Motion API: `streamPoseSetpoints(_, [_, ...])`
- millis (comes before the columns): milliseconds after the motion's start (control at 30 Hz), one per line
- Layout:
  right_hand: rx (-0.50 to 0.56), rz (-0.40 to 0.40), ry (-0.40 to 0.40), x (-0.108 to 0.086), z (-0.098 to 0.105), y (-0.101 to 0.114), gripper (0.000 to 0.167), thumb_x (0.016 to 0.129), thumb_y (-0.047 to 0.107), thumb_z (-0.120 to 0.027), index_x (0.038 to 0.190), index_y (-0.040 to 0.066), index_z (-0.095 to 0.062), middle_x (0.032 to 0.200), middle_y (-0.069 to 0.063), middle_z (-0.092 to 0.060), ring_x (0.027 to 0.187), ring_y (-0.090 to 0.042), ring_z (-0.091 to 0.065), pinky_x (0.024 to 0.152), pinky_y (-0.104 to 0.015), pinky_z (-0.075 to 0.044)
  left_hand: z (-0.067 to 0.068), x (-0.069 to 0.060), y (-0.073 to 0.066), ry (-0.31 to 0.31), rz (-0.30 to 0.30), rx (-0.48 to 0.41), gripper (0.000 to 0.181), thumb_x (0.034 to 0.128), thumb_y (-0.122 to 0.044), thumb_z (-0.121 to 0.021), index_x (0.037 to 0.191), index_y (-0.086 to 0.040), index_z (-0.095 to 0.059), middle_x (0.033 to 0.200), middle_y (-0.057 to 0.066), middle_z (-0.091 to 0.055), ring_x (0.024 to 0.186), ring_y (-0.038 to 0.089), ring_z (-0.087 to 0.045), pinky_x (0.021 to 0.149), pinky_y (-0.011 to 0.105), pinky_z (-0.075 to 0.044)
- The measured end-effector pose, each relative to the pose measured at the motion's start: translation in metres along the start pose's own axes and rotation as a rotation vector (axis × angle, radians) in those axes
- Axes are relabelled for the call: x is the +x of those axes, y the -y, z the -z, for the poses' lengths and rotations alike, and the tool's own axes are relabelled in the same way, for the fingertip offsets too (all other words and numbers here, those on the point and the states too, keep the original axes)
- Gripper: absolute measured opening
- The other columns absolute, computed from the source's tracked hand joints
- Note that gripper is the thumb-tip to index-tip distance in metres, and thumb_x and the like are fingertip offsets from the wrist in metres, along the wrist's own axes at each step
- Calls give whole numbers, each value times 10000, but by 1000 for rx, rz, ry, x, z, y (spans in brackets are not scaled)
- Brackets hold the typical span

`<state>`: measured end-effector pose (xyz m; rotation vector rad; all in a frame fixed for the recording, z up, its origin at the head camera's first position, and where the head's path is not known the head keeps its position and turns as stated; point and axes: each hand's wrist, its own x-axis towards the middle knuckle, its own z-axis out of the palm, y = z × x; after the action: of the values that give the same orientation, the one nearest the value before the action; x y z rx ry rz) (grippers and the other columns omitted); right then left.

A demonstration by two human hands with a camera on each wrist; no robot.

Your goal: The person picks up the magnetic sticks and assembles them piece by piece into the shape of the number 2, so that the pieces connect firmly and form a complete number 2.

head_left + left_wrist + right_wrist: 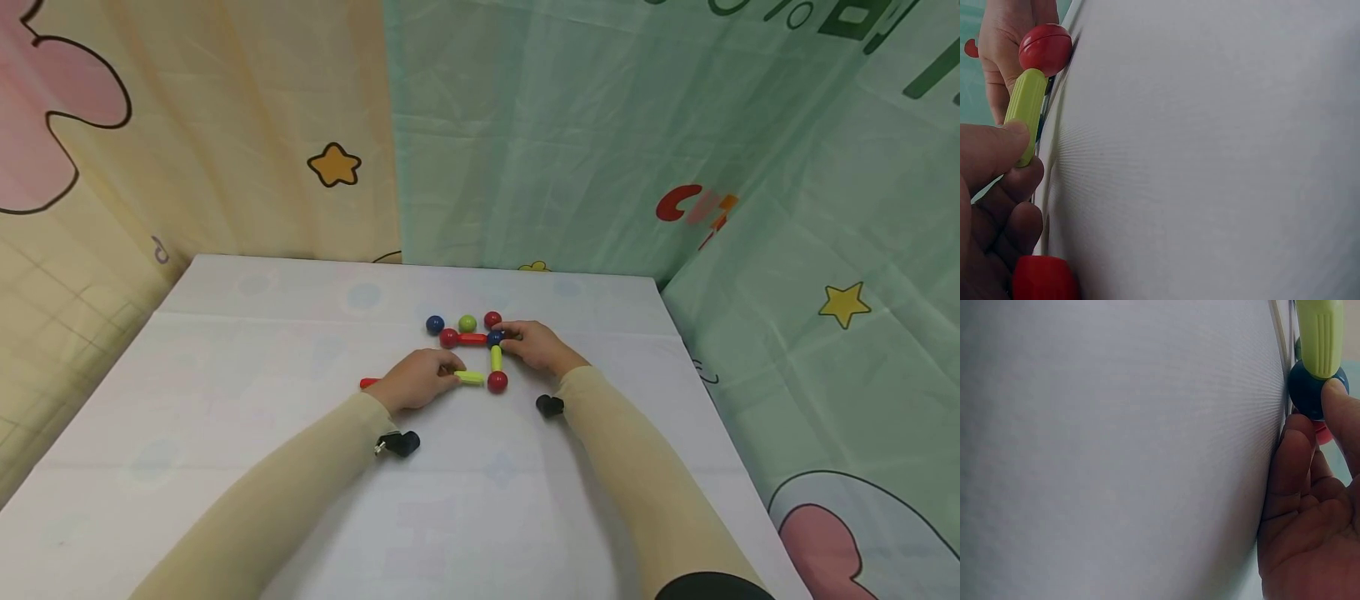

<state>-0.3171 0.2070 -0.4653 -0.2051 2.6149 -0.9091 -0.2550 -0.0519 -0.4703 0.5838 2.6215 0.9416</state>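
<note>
The left hand (422,379) has its grip on a ribbed green rod (470,378), pinched near one end between thumb and forefinger; the other end points at a red ball (497,382) just beside it, though whether they touch I cannot tell; the right hand (534,345) pinches a blue ball (495,338), where a red rod (472,339) and a second green rod (496,358) meet over the worktop (480,517); the pieces look like light, stiff plastic, hardly fragile; the rod's ridges should resist slipping, so its ribbed sides suit fingertips; the glossy balls probably slide or roll, so they are best held across the widest part.
</note>
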Motion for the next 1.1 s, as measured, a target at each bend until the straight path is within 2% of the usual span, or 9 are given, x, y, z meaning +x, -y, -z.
streamPoseSetpoints(167, [0, 3, -2, -1, 0, 0, 415, 1068, 242, -631, 1483, 267, -616, 1420, -93, -629, 1176, -273, -550, 1002, -393, -514, -1, -1, -3, 3, -1, 9, 259, 1016, -265, -711, 1264, -195, -741, 1086, -24, -709, 1007, 185, -605, 985, 395, -539])
streamPoseSetpoints(400, [4, 6, -6, -2, 0, 1, 410, 1070, 233, -628, 1479, 256, -619, 1445, -99, -623, 1234, -276, -547, 1159, -467, -470, -2, -1, -5, 2, -4, 13, 254, 1017, -256, -710, 1260, -187, -743, 1078, -26, -714, 1004, 177, -610, 985, 385, -539])
streamPoseSetpoints(633, [-1, 7, -4, -2, 0, 1, 416, 1070, 234, -626, 1485, 260, -613, 1452, -103, -619, 1273, -289, -550, 1186, -484, -452, -2, 0, -5, 2, -8, 17, 245, 1016, -256, -713, 1248, -187, -747, 1064, -31, -713, 997, 172, -611, 978, 382, -539])
streamPoseSetpoints(1100, [-5, 3, -1, -3, 0, 0, 424, 1076, 248, -614, 1498, 276, -600, 1415, -95, -627, 1192, -276, -542, 1051, -398, -516, -3, 1, -5, 11, -2, 14, 246, 1007, -263, -726, 1242, -193, -755, 1073, -41, -720, 1012, 167, -616, 996, 388, -536])
